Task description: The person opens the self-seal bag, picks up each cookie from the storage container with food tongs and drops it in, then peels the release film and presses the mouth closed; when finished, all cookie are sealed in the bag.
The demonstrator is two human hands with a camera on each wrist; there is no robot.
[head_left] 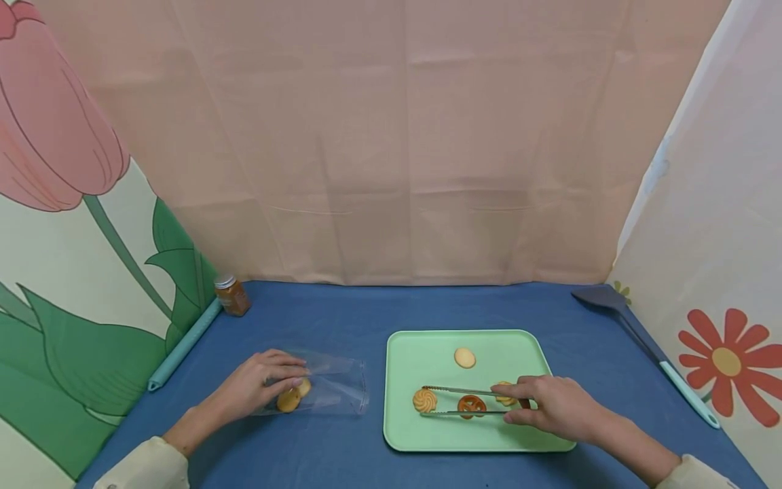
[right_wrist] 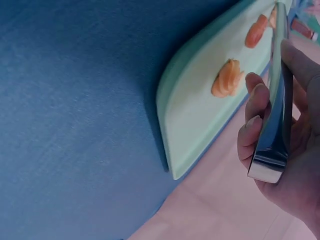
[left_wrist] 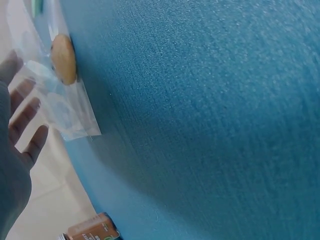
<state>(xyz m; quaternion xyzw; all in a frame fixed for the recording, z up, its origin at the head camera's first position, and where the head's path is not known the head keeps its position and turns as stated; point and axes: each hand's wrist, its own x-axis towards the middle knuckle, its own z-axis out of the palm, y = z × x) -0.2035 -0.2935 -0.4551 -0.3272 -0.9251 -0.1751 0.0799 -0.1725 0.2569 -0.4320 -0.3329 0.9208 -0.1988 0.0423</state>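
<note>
Tray [head_left: 440, 436] as clock, 12 = far edge, head view. R hand [head_left: 552, 407] grips metal tongs [right_wrist: 271, 150] on both arms, bend end back toward the palm. Tips sit at 9 o'clk, about the swirl cookie [head_left: 424, 401]; a gap shows btwn the arms, & can't tell if they bite yet. Pretzel-shaped cookie [head_left: 472, 406] lies btwn the arms, just 6-ward of ctr; ridged cookie [right_wrist: 228, 79] at 3, partly behind the fingers; plain cookie [head_left: 465, 358] near 12.

Cookies prob. light, stiff, brittle: edges likely crumble under a hard squeeze. Best hold = opp. sides at mid-thickness, light pressure. Pretzel one looks glossy, maybe slick; outer rim beats the thin bars.

Clear bag [head_left: 339, 388] is off-tray at 9, w/ bagged cookies [head_left: 288, 401] inside. L hand [head_left: 259, 384] touches it, fingers spread; pinch or not, can't tell. Film prob. floppy, slippery; take it at the edge, clear of contents.
</note>
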